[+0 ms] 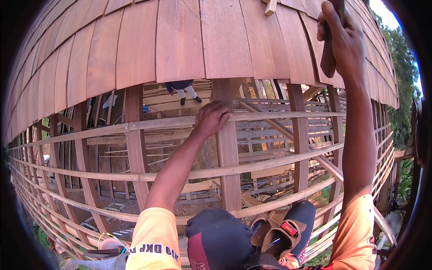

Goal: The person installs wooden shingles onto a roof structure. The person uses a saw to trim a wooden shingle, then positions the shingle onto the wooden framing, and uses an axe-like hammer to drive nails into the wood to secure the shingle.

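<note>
My left hand [211,118] is closed over a thin wooden batten [261,116], where it crosses a thick brown rafter [229,157]. Its fingertips are partly hidden, and I cannot tell whether they also pinch something small. Raised at the upper right, my right hand [350,45] grips the dark handle [329,54] of a tool whose other end is out of view. Just beyond the left hand, the lower edge of the reddish wooden shingles [225,45] overhangs the open frame.
Battens and rafters [137,153] form an open grid with gaps down to the ground. Below stands a person [182,90] in light trousers. A brown tool pouch [281,231] with a red item lies by my leg. A short wood piece [270,7] rests on the shingles.
</note>
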A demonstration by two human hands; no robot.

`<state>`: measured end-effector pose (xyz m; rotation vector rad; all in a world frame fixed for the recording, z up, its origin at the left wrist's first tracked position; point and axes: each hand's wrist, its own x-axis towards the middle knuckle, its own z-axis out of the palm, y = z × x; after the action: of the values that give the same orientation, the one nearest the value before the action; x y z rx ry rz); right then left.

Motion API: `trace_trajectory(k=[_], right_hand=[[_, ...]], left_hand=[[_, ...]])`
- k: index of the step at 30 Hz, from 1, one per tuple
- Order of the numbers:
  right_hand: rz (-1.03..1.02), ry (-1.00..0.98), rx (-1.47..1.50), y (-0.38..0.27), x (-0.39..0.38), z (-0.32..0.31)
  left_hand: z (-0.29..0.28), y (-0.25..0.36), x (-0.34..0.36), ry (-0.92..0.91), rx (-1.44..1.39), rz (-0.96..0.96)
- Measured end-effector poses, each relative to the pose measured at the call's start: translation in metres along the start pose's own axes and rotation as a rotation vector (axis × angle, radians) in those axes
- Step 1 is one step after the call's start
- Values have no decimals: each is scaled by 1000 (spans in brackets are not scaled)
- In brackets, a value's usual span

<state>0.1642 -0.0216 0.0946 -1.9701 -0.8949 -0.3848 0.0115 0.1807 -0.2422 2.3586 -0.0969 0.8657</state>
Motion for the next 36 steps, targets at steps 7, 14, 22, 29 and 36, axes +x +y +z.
trace_trajectory(k=[7, 14, 22, 29, 36], right_hand=[[398, -481, 411, 45, -264, 57], [285, -478, 127, 80, -270, 126], [346, -594, 46, 61, -258, 134], [199, -426, 29, 69, -272, 135], [160, -346, 103, 48, -264, 119]], left_hand=[[-2, -5, -3, -17, 10, 70], [-3, -1, 0, -47, 3, 69], [-7, 0, -4, -52, 8, 41], [-1, 2, 1, -75, 15, 58], [-9, -1, -5, -65, -91, -69]])
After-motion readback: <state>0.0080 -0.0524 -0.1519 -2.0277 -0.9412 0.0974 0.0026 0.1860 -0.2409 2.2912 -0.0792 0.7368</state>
